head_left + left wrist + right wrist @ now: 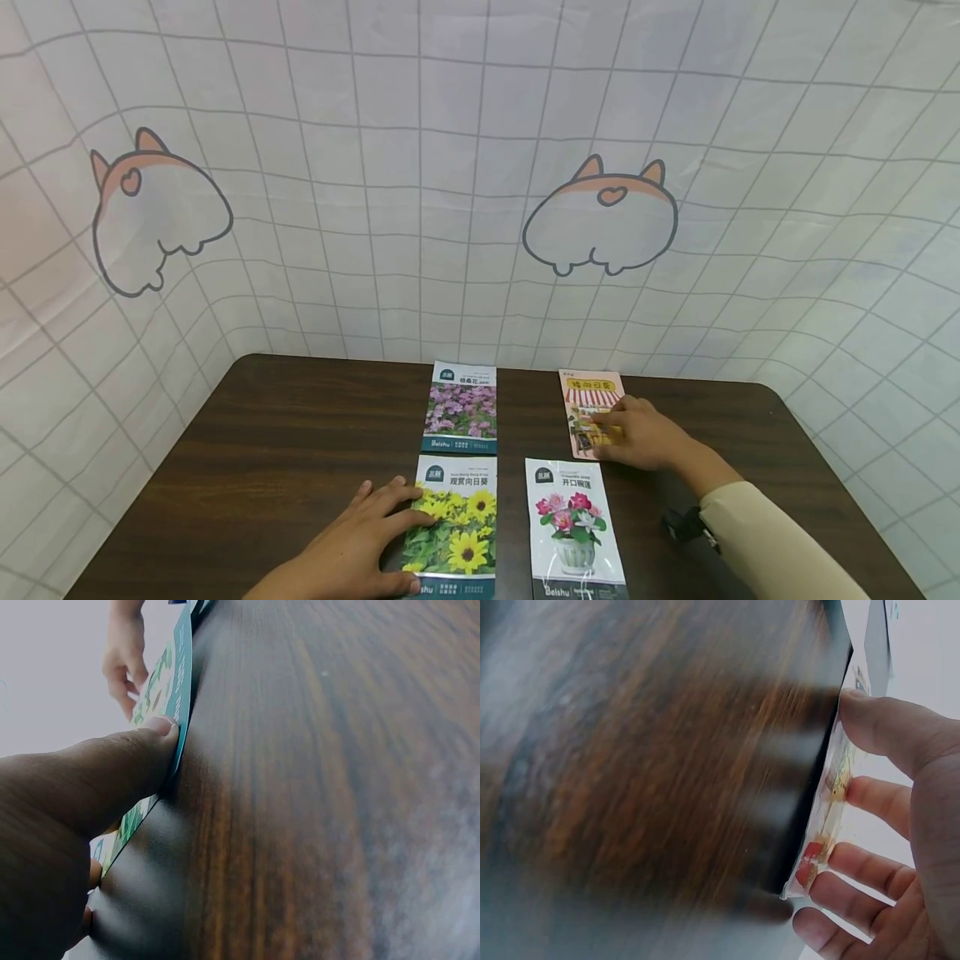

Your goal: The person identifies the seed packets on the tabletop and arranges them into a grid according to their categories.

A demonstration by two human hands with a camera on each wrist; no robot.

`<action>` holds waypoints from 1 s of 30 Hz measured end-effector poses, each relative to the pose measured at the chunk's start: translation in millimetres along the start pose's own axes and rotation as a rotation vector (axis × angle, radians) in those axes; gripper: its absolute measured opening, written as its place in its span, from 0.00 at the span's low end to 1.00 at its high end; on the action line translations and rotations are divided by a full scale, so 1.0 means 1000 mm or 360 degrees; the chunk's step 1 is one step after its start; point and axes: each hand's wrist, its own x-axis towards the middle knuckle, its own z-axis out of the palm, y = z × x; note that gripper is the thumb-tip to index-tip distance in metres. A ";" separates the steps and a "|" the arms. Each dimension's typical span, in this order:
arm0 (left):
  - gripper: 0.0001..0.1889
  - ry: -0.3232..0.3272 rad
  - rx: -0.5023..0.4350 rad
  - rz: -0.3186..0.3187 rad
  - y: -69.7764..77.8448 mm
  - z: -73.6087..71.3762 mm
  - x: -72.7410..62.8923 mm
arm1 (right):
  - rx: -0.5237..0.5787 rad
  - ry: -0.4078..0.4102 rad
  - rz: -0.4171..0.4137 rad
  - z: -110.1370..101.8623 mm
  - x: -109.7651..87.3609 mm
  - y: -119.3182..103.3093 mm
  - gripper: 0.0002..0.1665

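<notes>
My left hand [351, 540] rests on the left side of a seed packet with yellow sunflowers [461, 525]. Its fingers are spread, and in the left wrist view the thumb [142, 746] touches the packet's edge. Farther back on the right, my right hand [639, 433] touches a pink seed packet with a striped awning picture [588, 400]. The right wrist view has its thumb [874, 720] and loosely bent fingers against the packet's side. Behind the sunflower packet lies a packet with purple flowers [461, 408]. A white packet with a potted lotus [573, 529] lies in front of the pink one.
The packets lie in two columns on a dark brown wooden table [285, 442]. A white curtain with a grid pattern [420, 208] stands along the table's back and sides. A dark strap-like device [686, 525] is at the right wrist.
</notes>
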 end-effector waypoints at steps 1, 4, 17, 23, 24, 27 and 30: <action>0.37 0.0000 0.0003 0.0000 0.000 0.000 0.000 | 0.0005 -0.0005 -0.0002 0.000 0.000 -0.001 0.38; 0.37 0.0003 0.0011 0.0000 0.000 -0.001 0.000 | 0.0005 -0.0021 0.0009 -0.001 0.003 -0.004 0.38; 0.36 0.0015 0.0018 0.0027 -0.002 -0.001 -0.001 | 0.0001 -0.0042 -0.0044 0.002 0.012 -0.011 0.37; 0.36 0.0004 0.0003 0.0028 -0.003 0.000 -0.001 | -0.0013 -0.0038 -0.0080 0.004 0.018 -0.015 0.36; 0.36 0.0005 0.0001 0.0031 -0.003 0.000 -0.001 | -0.0015 -0.0036 -0.0084 0.004 0.019 -0.017 0.36; 0.36 0.0014 0.0001 0.0043 -0.004 0.001 -0.001 | -0.0017 -0.0034 -0.0085 0.005 0.020 -0.020 0.35; 0.36 0.0022 0.0006 0.0053 -0.005 0.002 0.000 | -0.0020 -0.0032 -0.0089 0.005 0.022 -0.023 0.35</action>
